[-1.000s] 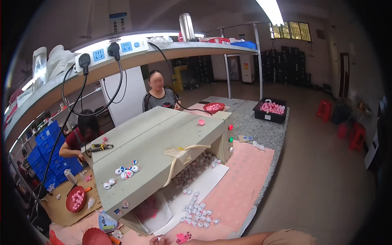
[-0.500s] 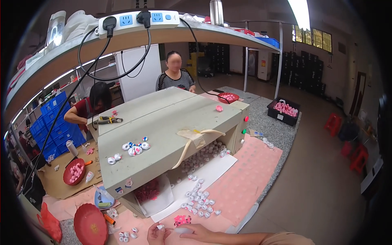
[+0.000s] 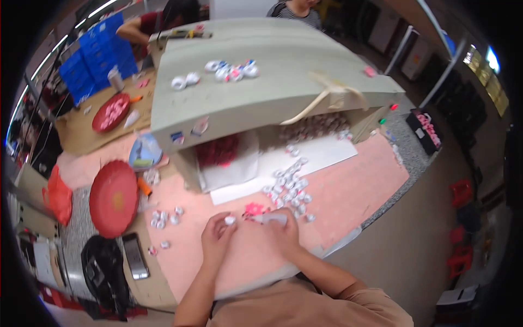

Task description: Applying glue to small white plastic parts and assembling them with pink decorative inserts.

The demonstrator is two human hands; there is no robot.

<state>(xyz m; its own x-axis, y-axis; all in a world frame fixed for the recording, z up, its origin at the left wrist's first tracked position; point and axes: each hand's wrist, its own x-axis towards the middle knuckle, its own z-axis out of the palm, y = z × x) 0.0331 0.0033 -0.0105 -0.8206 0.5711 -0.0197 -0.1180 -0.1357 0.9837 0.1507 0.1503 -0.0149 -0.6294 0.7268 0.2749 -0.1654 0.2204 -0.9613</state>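
Observation:
My left hand [image 3: 217, 229] pinches a small white round piece [image 3: 230, 220] between thumb and fingers, over the pink sheet [image 3: 245, 250]. To its right, my right hand [image 3: 285, 229] is closed around a small translucent white bottle [image 3: 272, 218], whose end points left toward the white piece. Just beyond the hands lies a little pile of bright pink pieces [image 3: 254, 209], partly behind the bottle. Farther off, several white round pieces [image 3: 289, 182] with dark or coloured centres are scattered from the sheet onto a white board [image 3: 234, 192].
A grey-green box-shaped machine [image 3: 261, 49] with an open front slot spans the far side. On the left are a red scalloped bowl [image 3: 113, 199], orange-handled tool [image 3: 144, 186], phone [image 3: 135, 255] and black bag [image 3: 103, 272]. A co-worker's arm [image 3: 131, 31] shows behind the machine.
My view has dipped and swung, so the machine sits higher and my forearms show more. Both hands still hold the same things, the bottle now close to the pink pieces.

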